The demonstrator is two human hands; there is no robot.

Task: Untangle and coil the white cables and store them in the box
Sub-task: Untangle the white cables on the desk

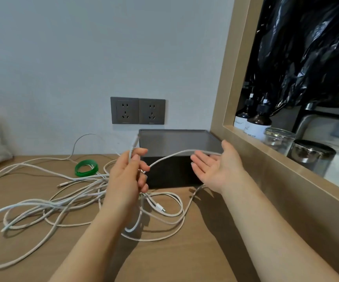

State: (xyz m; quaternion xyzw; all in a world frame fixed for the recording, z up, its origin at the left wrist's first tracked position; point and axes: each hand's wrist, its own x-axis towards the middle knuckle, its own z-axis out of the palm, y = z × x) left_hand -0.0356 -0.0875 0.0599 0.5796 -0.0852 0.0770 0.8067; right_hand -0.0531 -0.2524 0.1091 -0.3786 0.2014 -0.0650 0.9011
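Our left hand [127, 176] is pinching a white cable [164, 157], while our right hand [217, 167] is lying open, palm up, under its span, just in front of the dark box [170, 176]. We are judging that a hard pull risks tightening the tangle [62, 202] on the wooden table [205, 251].

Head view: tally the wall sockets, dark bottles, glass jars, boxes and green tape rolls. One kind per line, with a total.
Wall sockets: 2
Dark bottles: 2
Glass jars: 2
Black box: 1
Green tape roll: 1
Total: 8
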